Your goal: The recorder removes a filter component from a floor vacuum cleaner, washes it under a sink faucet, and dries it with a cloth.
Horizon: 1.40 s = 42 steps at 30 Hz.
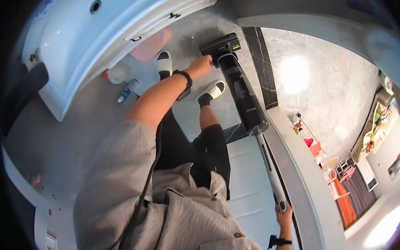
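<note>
A stick vacuum cleaner [242, 93] with a dark body and a pale handle tube slants across the view. Its wide black floor head [220, 44] is at the far end, above the grey floor. My left hand [200, 67] is closed at the near edge of that head, beside the neck; its fingertips are partly hidden. At the other end, low on the right, my right hand [284, 213] wraps round the pale grip. Each wrist carries a black strap. My feet in white slippers [211, 90] stand just left of the vacuum's body.
On the left hangs a white washbasin [79, 35]. Under it are a pink basin [152, 44], a clear jug with a red cap [118, 72] and a blue bottle [128, 91]. A dark marble threshold [261, 67] and a white doorframe edge [296, 174] border the vacuum's right side.
</note>
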{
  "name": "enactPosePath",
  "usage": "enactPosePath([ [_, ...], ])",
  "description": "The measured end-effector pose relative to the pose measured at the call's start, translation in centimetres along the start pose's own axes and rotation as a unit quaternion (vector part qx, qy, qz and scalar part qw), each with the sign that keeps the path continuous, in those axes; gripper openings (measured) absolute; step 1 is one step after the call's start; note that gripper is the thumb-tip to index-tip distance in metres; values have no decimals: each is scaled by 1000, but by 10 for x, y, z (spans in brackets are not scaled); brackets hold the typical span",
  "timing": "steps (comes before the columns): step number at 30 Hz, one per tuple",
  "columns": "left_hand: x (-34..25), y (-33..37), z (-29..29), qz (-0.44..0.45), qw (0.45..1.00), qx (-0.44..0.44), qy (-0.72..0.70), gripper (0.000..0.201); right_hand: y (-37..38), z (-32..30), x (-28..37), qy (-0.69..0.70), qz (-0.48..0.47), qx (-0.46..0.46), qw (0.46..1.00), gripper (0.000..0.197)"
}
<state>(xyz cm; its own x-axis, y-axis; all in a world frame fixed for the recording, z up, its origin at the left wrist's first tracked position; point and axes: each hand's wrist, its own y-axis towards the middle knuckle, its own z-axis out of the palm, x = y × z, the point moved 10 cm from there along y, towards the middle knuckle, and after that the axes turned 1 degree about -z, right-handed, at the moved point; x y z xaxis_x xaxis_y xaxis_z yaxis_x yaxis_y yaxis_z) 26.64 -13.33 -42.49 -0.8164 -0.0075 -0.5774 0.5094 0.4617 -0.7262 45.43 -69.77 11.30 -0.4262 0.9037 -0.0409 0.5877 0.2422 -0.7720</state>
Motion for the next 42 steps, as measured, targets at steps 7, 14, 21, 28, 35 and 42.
enactPosePath([
  [7,27,136,92,209,892,-22,400,41,19,41,-65,-38,98,-41,994,24],
  [14,33,213,152,297,825,-93,472,35,6,50,-73,-44,259,11,965,49],
  [21,21,225,162,361,810,-63,457,34,-9,61,-77,-51,230,-2,972,48],
  [28,1,227,180,358,755,-71,544,29,-3,61,-57,-59,221,-19,973,43],
  [35,-17,214,148,424,770,-51,473,16,3,55,-36,-42,223,-8,974,41],
  [42,-41,79,-20,376,917,-82,105,63,-21,35,-41,-75,178,-80,978,42],
])
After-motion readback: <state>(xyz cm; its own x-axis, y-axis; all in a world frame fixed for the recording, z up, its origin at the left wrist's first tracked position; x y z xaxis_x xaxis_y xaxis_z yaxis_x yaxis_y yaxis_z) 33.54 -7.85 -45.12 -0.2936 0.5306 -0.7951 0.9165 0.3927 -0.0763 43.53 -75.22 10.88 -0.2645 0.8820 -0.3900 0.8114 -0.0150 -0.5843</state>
